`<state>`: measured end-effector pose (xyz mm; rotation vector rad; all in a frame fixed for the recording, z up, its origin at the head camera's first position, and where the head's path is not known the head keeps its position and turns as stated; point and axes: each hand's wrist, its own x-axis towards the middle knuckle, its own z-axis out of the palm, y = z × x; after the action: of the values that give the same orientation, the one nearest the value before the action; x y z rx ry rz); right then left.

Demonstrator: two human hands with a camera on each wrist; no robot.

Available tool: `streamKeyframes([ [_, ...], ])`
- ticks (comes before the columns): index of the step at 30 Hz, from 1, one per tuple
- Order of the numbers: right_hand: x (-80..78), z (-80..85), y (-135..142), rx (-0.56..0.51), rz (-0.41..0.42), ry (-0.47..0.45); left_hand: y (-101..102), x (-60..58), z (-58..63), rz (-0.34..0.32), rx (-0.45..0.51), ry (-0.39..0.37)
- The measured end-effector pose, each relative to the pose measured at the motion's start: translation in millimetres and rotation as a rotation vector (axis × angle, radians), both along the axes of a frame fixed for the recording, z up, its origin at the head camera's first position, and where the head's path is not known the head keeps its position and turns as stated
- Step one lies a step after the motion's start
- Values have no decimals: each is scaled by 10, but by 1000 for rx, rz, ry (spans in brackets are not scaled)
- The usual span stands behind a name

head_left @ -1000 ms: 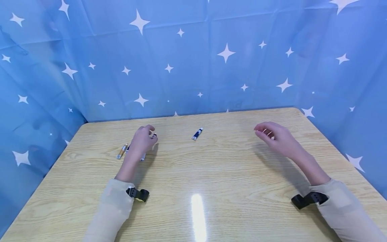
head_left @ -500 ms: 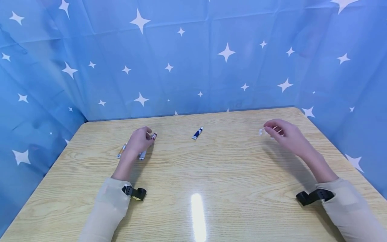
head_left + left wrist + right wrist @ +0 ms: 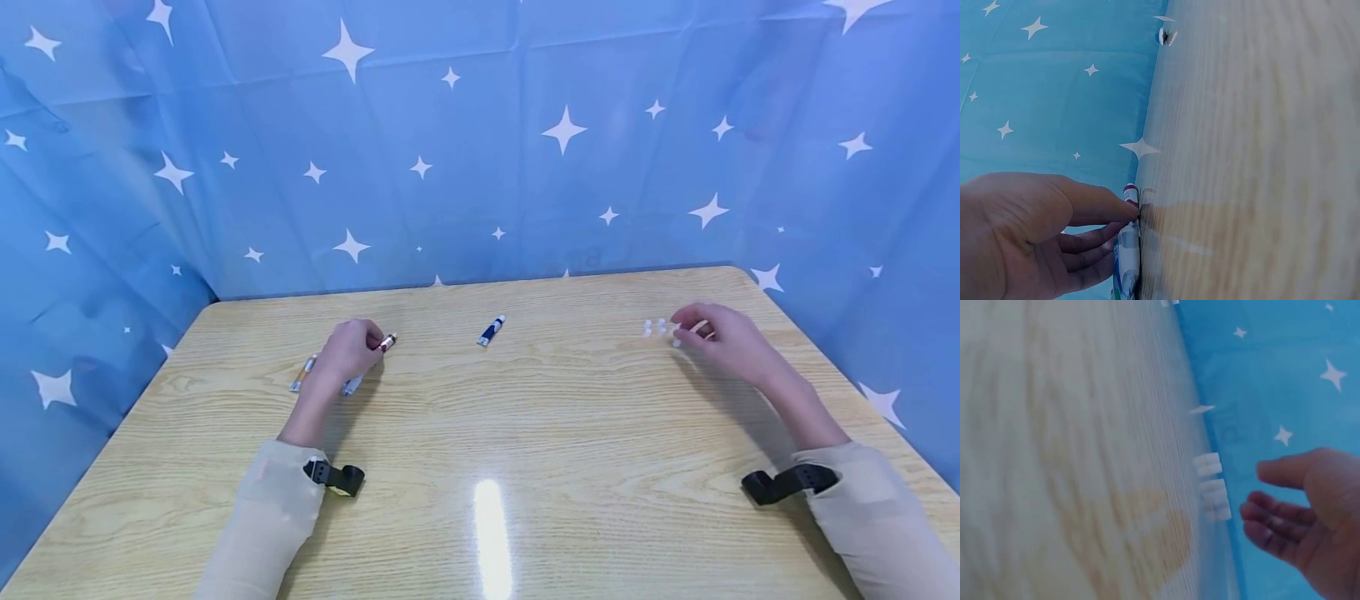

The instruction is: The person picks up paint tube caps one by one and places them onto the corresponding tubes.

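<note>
Left of centre in the head view, the left hand is pinching a small dark-red-and-white paint tube with a pale cap; the capped end is poking out beyond the fingertips toward the upper right, while the hand is covering the other end. In the left wrist view, the thumb is lying against this tube near its red end, with the fingers bending in behind. A pale blue-and-silver tube is lying just beneath that hand on the light wood-grain tabletop, and a slim golden-brown tube with a silvery end is resting just to its left. Toward the right of the frame, the right hand is bending its fingers loosely around nothing, thumb and fingers standing apart in the right wrist view. Small white blocks are sitting just left of its fingertips. A navy-blue paint tube with a white cap is lying slantwise at upper centre, well apart from both hands. A blue curtain with white stars is hanging behind the tabletop.
</note>
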<state>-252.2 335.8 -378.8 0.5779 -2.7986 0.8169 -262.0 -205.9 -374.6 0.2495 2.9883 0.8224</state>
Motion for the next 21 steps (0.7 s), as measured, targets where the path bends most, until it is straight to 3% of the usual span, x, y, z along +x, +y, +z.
streamKeyframes([
  [12, -37, -45, 79, 73, -7, -146, 33, -32, -10, -36, 8, -13],
  [21, -52, -69, 107, 122, 5, -148, 50, -50, -24, -46, 44, 16],
])
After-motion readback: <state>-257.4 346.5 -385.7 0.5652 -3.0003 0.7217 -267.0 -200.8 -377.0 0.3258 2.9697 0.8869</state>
